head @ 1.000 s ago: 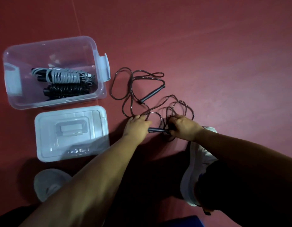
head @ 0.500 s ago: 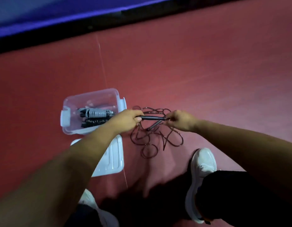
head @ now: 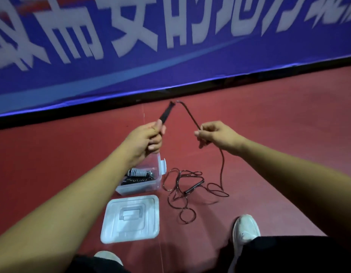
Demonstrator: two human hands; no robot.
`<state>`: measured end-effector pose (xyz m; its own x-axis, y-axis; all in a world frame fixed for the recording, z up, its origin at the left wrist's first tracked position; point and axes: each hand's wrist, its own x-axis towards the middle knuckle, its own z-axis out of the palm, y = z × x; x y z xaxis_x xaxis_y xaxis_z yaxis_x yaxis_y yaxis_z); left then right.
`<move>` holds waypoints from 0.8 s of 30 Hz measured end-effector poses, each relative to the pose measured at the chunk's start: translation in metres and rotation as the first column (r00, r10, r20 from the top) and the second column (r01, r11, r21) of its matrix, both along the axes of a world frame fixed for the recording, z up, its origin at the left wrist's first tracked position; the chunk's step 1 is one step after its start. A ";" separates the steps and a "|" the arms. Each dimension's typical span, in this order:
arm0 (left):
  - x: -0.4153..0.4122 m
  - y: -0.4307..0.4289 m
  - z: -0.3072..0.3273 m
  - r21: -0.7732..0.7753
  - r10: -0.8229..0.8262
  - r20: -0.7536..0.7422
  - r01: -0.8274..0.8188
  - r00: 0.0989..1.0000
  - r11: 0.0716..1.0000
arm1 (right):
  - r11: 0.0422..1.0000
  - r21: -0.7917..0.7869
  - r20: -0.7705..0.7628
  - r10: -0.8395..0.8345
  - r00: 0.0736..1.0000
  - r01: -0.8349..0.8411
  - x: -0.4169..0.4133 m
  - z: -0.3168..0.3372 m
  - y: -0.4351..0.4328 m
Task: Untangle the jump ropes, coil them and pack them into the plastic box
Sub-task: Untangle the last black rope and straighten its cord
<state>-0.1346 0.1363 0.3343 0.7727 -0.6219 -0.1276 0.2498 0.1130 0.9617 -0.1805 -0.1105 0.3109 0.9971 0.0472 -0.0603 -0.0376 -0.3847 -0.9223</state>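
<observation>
— On the floor at the left, what is sitting there?

— The plastic box [head: 139, 191] is standing open, and two coiled ropes [head: 138, 174], one pale and one dark, are lying inside it. Its lid [head: 131, 217] is lying flat just in front of it, nearer the person.

— And what are the hands doing?

— The left hand [head: 149, 138] is gripping a black handle [head: 165, 114], with its fingers wrapped round the lower end, and is holding it up above the box. The right hand [head: 216, 135] is pinching the dark rope [head: 190, 116] a little way along from that handle, so the stretch between the two hands is making a peak.

— Where is the rest of that rope lying?

— It is hanging from the right hand and trailing into loose loops [head: 178, 180] on the floor, just right of the box. The second handle [head: 194, 187] is lying among them.

— So which step is going on?

— I am judging it to be the untangling of the one rope outside the box. Coiling is not yet starting.

— What is the next move calling for?

— Probably a light pinch, with the right hand sliding along the rope while the left is lifting the handle. That way the crossings on the floor are shaking free rather than tightening into a knot.
</observation>
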 end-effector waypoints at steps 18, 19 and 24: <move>-0.054 0.012 0.040 -0.020 0.088 0.050 -0.087 0.995 0.996 | 0.869 -0.459 0.052 0.231 0.972 -0.182 -0.057 0.069 0.043; -0.056 0.010 0.039 0.025 0.056 0.102 -0.059 0.993 0.998 | 0.854 -0.476 0.067 0.276 0.959 -0.212 -0.061 0.071 0.047; -0.059 0.005 0.027 0.287 -0.088 0.214 0.023 0.973 0.958 | 0.917 -0.376 0.202 0.221 0.954 -0.133 -0.063 0.078 0.052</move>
<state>-0.1940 0.1409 0.3614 0.7664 -0.6286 -0.1318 0.0240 -0.1770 0.9839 -0.2434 -0.0581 0.3887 0.9611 0.2440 0.1292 0.2631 -0.6673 -0.6968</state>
